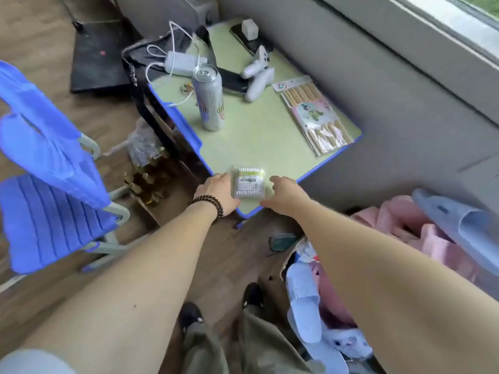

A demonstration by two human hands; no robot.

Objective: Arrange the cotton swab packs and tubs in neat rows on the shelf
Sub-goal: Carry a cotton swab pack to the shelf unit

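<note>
Swab pack sits at the near corner of the green desk, close to the edge, probably staged there within easy reach. Left hand touches its left side, fingers hidden behind the pack, so grip can't be confirmed. Right hand is just beside the right side, fingers loosely extended, holding nothing. Looks like a two-sided pickup. No shelf in view. Can and chopstick packet stand well apart

Can and chopstick pack on desk.
</note>
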